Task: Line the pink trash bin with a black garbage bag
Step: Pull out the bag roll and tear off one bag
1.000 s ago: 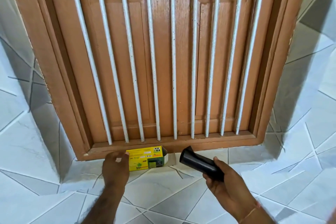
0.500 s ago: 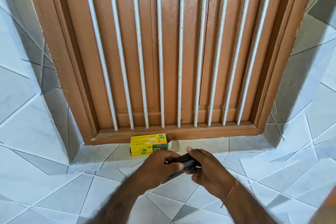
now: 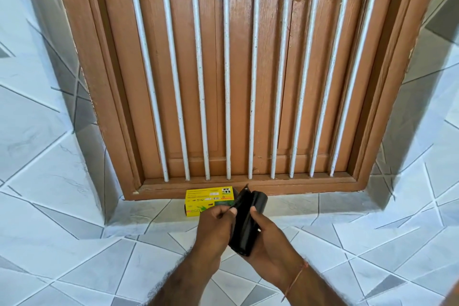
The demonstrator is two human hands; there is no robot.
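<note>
A black roll of garbage bags (image 3: 248, 221) stands nearly upright between my two hands, in front of the window sill. My right hand (image 3: 270, 243) cradles the roll from below and from the right. My left hand (image 3: 218, 225) pinches the loose edge of the outer bag, which is peeled a little way off the roll at the top left. Just behind the hands a yellow and green bag box (image 3: 206, 200) lies on the tiled ledge. No pink trash bin is in view.
A brown wooden window (image 3: 243, 77) with white vertical bars fills the wall ahead, shutters closed. The tiled ledge (image 3: 347, 231) and walls are white and grey with slanted lines.
My left hand left the yellow box and came to the roll. The roll turned from lying sideways to nearly upright, and its outer edge is peeled away.
</note>
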